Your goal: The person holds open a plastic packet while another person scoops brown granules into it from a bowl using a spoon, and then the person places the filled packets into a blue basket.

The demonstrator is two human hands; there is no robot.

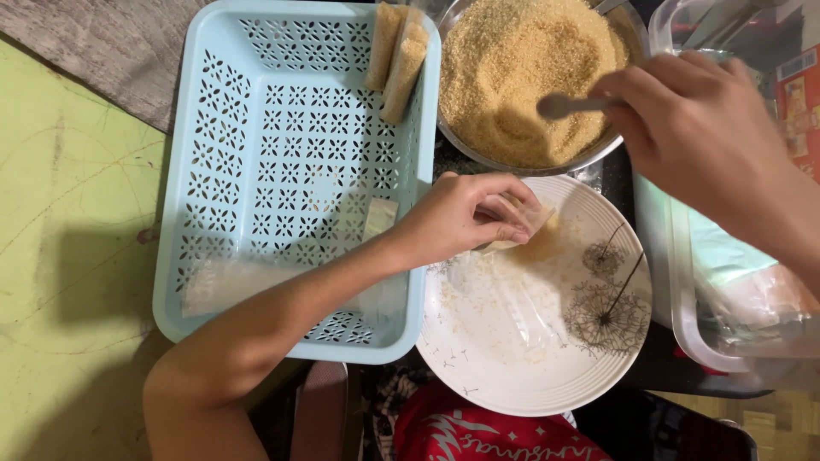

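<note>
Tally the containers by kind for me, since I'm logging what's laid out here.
Light blue perforated basket: 1
Metal bowl of golden crumbs: 1
White plate with dandelion print: 1
Clear plastic tub: 1
Total: 4

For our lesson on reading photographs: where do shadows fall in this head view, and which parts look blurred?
Head view: the left hand and its arm cast a soft shadow across the blue basket and the green surface; the right hand and its spoon over the bowl look slightly blurred; the plate is evenly lit, without glare.
</note>
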